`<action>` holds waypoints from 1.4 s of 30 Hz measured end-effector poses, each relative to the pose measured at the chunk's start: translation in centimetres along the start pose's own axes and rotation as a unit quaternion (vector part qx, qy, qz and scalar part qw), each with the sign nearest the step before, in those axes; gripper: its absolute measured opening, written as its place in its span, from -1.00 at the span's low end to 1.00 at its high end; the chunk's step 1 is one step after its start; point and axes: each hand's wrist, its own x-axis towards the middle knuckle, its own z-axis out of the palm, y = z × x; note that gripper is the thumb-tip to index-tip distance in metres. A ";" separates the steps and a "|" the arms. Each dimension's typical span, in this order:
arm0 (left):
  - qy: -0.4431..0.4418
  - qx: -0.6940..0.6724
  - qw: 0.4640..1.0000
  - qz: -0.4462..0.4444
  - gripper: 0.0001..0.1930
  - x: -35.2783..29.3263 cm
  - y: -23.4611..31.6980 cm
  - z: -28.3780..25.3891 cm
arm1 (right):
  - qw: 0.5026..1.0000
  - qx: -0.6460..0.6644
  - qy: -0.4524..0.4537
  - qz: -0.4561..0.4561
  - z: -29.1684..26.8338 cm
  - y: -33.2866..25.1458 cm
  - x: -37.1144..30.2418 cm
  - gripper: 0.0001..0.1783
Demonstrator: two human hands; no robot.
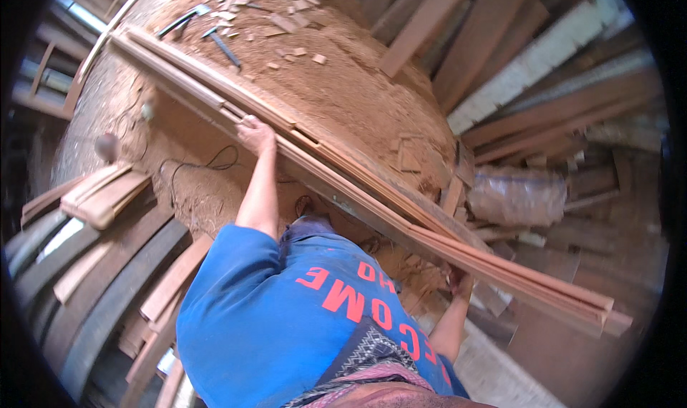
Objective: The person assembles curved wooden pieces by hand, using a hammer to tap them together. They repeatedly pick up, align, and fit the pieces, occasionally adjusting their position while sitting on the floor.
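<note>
Several long, narrow wooden strips [343,177] with grooved edges lie side by side, running from the upper left to the lower right in front of my body. My left hand [256,134] is closed over the near edge of the strips, left of their middle. Farther right, my right hand [458,280] grips the same bundle from its near side and below; its fingers are partly hidden by the wood. At the right end the strips are uneven, with one reaching past the others.
Beyond the strips, two hammers [223,49] and small wood offcuts [283,21] lie on the sawdust-covered ground [336,79]. A dark cable [204,166] curls at left. Stacked boards [114,279] stand at lower left, long planks [486,43] at upper right, near a clear plastic-wrapped bundle [519,195].
</note>
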 end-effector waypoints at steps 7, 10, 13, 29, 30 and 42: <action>0.070 0.016 0.975 0.208 -0.25 1.7 1.4 -2.7 | 0.999 0.001 0.035 0.010 -1.0 2.5 -0.1 -0.19; -0.010 0.041 0.942 0.333 -0.37 0.8 4.2 -5.9 | 0.996 -0.011 0.074 0.049 -0.7 1.6 -0.2 -0.11; -0.119 0.073 0.873 0.468 -0.42 -0.1 4.7 -6.7 | 0.991 0.019 0.123 0.043 0.1 1.1 -0.2 -0.01; -0.262 0.190 0.809 0.491 -0.41 1.2 -3.0 -14.0 | 0.947 -0.030 0.302 0.102 -3.4 13.5 -2.0 -0.76; -0.253 0.204 0.821 0.469 -0.41 1.7 -3.9 -15.5 | 0.928 -0.253 0.205 0.183 0.0 15.9 -1.8 -0.76; -0.240 0.259 0.897 0.266 -0.47 4.8 -7.0 -29.0 | 0.670 -0.596 -0.442 -0.031 45.6 10.0 4.7 -0.70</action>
